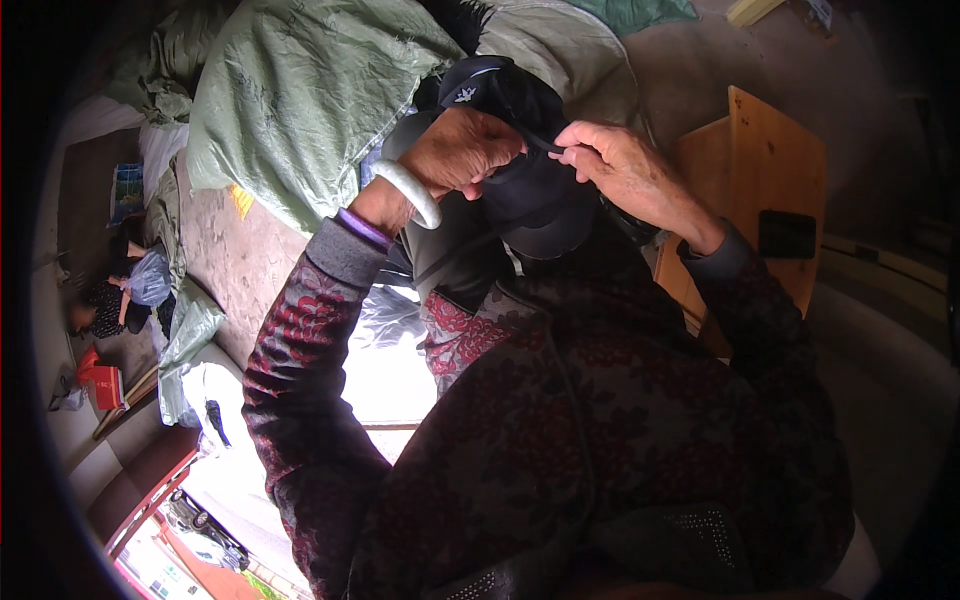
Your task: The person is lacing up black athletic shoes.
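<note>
A black cap (545, 205) is held over my lap, its rounded dark cloth facing up. Beyond it, black cloth (500, 85) bears a small white emblem; whether this belongs to the same cap I cannot tell. My left hand (465, 150), with a pale bangle (408, 193) at its wrist, is closed against the cap, its fingertips partly hidden. Opposite it, my right hand (620, 170) pinches a narrow black strap (540, 143) between thumb and fingers. The strap spans the small gap between both hands.
Large green woven sacks (310, 100) lie ahead and to the left. A wooden stool or bench (770, 180) stands close on my right. Far left, another person (125, 300) sits near a red box (105, 387). Bright light enters from the lower left.
</note>
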`<state>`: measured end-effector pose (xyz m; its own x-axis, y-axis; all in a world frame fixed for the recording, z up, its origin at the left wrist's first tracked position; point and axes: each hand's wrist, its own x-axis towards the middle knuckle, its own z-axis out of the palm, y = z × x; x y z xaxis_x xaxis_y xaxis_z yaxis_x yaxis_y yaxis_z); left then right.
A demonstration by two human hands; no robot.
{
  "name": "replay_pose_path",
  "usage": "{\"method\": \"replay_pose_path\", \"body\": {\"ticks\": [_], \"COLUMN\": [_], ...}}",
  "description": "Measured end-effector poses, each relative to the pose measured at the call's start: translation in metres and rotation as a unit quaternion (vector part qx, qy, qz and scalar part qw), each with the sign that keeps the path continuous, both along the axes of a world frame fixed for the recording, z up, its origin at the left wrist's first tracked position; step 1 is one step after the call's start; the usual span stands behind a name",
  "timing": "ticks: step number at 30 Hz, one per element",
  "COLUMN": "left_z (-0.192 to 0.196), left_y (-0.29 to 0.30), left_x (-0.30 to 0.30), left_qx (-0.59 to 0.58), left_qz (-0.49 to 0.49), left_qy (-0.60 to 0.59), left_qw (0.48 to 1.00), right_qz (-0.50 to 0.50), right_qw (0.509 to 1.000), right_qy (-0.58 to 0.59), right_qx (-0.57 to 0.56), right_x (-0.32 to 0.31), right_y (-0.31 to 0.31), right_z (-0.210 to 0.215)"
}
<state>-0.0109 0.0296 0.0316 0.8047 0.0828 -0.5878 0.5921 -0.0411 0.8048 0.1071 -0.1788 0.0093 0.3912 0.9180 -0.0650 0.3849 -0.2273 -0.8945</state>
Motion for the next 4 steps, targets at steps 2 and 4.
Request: {"method": "replay_pose_path", "body": {"ticks": [2, 4], "left_z": [-0.0011, -0.0047], "left_y": [-0.0004, 0.0008], "left_x": [0.0001, -0.0010], "left_qx": [0.029, 0.031], "left_qz": [-0.008, -0.017], "left_qy": [0.008, -0.003], "left_qw": [1.000, 0.999], "right_qz": [-0.015, -0.010], "right_qw": [0.999, 1.000], "right_qy": [-0.003, -0.003], "right_qx": [0.031, 0.017], "right_x": [-0.0013, -0.0019], "right_y": [-0.0005, -0.0017], "right_z": [-0.0047, -0.0056]}}
